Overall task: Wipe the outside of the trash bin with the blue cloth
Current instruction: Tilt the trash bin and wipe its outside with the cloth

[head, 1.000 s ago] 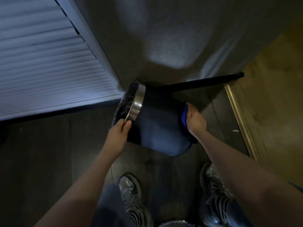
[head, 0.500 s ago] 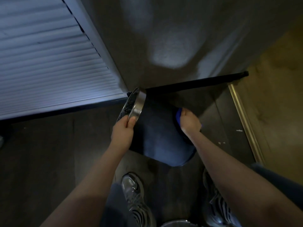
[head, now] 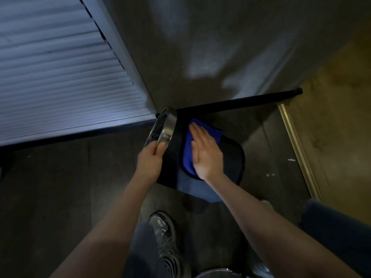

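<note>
At centre frame the trash bin (head: 170, 165) lies tipped; the left hand (head: 149, 162) pinches its metal rim (head: 167, 129), the stiffest hold. The right hand (head: 207, 152), fingers flat, presses the soft blue cloth (head: 187, 155) against the smooth, probably light, roll-prone wall.

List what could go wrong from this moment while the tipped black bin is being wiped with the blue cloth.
1. The black cylindrical trash bin is tipped, steadied only by the left hand gripping its shiny metal rim; a slip could let it drop onto the dark floor.
2. The right hand presses the blue cloth with flat fingers, so the cloth might slide out.
3. Light is dim; smudges may go unnoticed.
</note>
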`<action>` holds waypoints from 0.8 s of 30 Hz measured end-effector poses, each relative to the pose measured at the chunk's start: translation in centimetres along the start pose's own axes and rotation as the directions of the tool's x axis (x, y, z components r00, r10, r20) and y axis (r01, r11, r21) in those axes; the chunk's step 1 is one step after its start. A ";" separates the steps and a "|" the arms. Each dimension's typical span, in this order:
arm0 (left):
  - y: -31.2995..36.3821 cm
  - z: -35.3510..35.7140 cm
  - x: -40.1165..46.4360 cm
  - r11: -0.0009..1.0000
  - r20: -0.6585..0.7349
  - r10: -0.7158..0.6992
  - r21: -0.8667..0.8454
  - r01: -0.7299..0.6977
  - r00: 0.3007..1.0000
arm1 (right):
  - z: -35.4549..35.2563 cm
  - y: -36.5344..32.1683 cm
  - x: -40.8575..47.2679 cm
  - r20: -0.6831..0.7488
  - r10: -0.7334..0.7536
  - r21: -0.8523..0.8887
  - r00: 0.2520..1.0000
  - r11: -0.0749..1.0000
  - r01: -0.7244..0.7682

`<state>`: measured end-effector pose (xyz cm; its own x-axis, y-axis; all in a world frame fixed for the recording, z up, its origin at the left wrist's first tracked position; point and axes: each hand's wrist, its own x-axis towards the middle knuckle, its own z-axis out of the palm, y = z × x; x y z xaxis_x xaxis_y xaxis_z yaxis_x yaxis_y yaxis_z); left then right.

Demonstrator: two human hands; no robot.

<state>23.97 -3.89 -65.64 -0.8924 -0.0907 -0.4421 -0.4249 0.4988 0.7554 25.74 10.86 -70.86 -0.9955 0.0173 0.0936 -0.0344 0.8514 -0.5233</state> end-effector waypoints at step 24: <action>1.1 0.6 -0.7 0.997 0.021 0.033 0.073 -0.034 0.999 | -0.3 -1.9 0.8 -0.093 0.098 0.003 0.991 0.995 -0.098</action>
<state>24.23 -2.74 -64.77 -0.9025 -0.0567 -0.4270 -0.3821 0.5629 0.7329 25.01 9.43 -69.53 -0.9814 0.1497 0.1204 0.0634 0.8439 -0.5328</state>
